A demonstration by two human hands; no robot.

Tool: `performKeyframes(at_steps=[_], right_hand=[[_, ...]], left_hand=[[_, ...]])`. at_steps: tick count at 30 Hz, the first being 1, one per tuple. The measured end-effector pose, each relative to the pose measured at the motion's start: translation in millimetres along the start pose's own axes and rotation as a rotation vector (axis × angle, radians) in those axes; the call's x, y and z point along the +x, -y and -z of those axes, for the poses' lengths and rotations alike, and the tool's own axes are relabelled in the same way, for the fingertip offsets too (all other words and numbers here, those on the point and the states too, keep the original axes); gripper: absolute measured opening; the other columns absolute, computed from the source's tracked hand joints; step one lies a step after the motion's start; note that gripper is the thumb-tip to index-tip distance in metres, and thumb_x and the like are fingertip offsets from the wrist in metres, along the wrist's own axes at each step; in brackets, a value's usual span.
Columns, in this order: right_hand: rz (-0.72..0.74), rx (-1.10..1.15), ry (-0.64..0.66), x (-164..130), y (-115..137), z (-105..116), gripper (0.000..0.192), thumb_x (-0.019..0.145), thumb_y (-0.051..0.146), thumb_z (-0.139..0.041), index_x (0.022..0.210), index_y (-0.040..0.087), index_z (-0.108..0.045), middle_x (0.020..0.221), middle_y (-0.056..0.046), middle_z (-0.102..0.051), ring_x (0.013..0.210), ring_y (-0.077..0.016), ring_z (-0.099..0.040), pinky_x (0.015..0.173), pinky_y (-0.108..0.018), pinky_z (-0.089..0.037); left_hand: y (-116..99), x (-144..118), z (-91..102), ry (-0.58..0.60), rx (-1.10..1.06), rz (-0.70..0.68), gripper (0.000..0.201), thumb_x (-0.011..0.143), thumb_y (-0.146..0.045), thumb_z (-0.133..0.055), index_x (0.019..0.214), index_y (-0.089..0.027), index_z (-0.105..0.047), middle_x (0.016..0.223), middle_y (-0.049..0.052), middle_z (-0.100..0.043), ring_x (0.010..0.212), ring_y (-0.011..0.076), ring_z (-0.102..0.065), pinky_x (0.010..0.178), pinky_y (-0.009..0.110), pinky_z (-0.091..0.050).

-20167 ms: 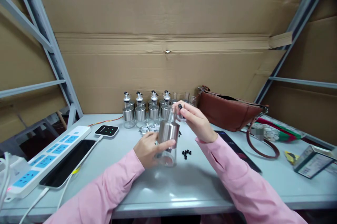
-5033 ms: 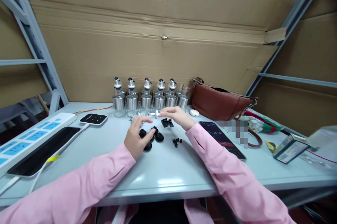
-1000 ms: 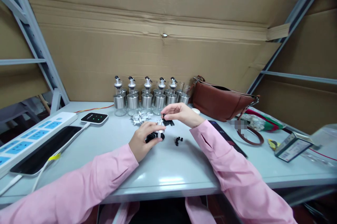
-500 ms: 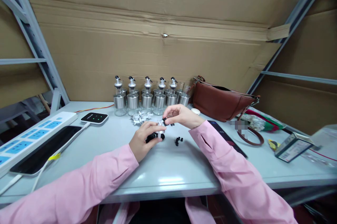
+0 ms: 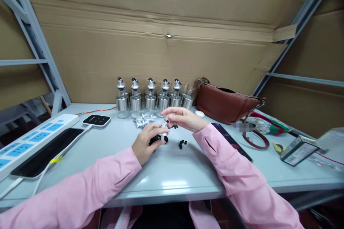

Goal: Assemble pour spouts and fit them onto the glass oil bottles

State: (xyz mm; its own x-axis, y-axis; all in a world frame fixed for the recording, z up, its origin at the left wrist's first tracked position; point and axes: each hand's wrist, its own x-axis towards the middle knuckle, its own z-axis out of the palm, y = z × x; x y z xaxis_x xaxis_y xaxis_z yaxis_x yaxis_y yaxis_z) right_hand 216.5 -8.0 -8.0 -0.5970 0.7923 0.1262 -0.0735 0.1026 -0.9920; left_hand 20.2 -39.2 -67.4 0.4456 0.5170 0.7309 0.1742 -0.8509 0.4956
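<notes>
Pinching a small white spout piece [image 5: 162,133] above the black stopper [image 5: 161,139] on the grey table [image 5: 172,171], the left hand [image 5: 145,142] meets the right hand [image 5: 180,118], whose fingertips nip a tiny black cap [image 5: 167,121] before the bottles [image 5: 150,98].

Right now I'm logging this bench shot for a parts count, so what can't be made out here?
All in the head view:
- What the right hand pinches: a black piece too small to identify.
- The part in the left hand: fingers cover most of it.
- The loose black bits: too small to count.
- The rear bottles: hidden behind the front row.
- The patch by the brown bag: blurred.
- The power strip: cut off by the left edge.
</notes>
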Motion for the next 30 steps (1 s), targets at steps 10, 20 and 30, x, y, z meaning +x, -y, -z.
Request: performKeyframes(at_steps=[10, 20, 30], right_hand=[[-0.161, 0.176, 0.205, -0.2, -4.8, -0.5, 0.033, 0.073, 0.032, -0.069, 0.096, 0.010, -0.062, 0.065, 0.001, -0.057, 0.060, -0.0084, -0.053, 0.058, -0.024, -0.039], [-0.165, 0.206, 0.221, 0.1, -5.6, -3.1, 0.035, 0.071, 0.034, -0.070, 0.093, 0.009, -0.059, 0.064, 0.003, -0.051, 0.060, -0.0080, -0.052, 0.061, -0.024, -0.039], [-0.138, 0.195, 0.205, 1.4, -6.0, -5.0, 0.036, 0.066, 0.035, -0.074, 0.090, 0.010, -0.061, 0.070, 0.001, -0.058, 0.061, -0.0068, -0.052, 0.062, -0.022, -0.039]], left_hand=[[0.8, -0.9, 0.4, 0.009, 0.007, 0.001, 0.023, 0.085, -0.027, -0.056, 0.105, -0.023, -0.064, 0.097, 0.007, -0.063, 0.101, 0.0210, -0.054, 0.089, 0.036, -0.043], [1.8, -2.2, -0.1, 0.012, 0.002, -0.003, 0.023, 0.085, -0.027, -0.056, 0.106, -0.023, -0.064, 0.101, 0.006, -0.060, 0.101, 0.0200, -0.054, 0.090, 0.034, -0.042], [1.8, -1.6, 0.1, 0.025, 0.005, -0.005, 0.021, 0.085, -0.026, -0.055, 0.105, -0.023, -0.064, 0.099, 0.006, -0.058, 0.100, 0.0201, -0.054, 0.089, 0.033, -0.042]])
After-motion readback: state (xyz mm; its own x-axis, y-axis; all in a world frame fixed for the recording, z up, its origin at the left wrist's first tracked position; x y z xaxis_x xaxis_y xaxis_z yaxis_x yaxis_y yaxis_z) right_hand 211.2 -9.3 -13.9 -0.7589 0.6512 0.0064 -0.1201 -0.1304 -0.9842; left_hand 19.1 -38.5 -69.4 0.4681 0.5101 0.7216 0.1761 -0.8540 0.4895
